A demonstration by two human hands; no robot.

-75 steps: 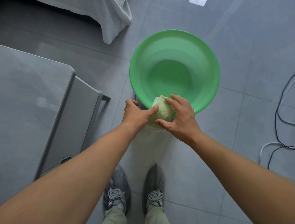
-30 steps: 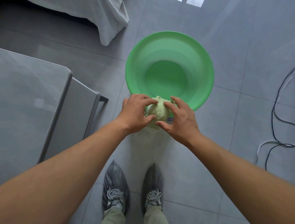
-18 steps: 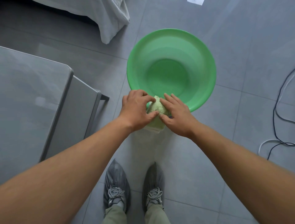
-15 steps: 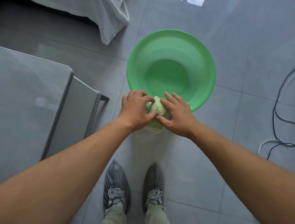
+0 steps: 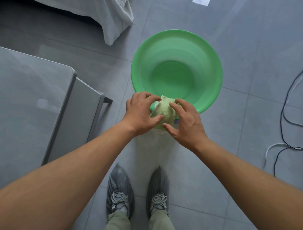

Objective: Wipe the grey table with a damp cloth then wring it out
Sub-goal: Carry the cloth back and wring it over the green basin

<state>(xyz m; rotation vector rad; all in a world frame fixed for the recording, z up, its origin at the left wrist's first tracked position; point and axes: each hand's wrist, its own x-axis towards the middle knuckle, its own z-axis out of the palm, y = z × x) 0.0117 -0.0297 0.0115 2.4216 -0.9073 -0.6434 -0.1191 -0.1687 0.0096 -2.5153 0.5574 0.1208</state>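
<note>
Cloth (image 5: 164,111) is pale green, bunched into a tight wad, held up between both hands. It sits over the near rim of the green basin (image 5: 139,54), part over the bowl and part over the floor (image 5: 255,49).

Left hand (image 5: 141,113): fingers curled over the top of the wad, thumb pressed into its near side. It's gripping.

Right hand (image 5: 185,121): fingers spread and bent over the wad's right side, thumb hooked under the near edge. Also gripping. The hands are close together and the cloth fills the gap between them. Both forearms are bare and stretched out forward.

Basin stands on the floor tiles, right in front of the person's feet. Can't tell whether there's water in it. A small purple thing (image 5: 176,121) shows at the basin's near edge, under the right hand; can't identify it.

Grey table (image 5: 32,101) is off to the left, with its corner toward the basin, well apart from the cloth. Top looks glossy.

Shoes (image 5: 118,188) are in grey covers, with light trousers above them. Cables (image 5: 283,106) trail across the floor on the right. Grey fabric (image 5: 114,21) hangs down top left. White scrap (image 5: 200,2) at the top edge.
</note>
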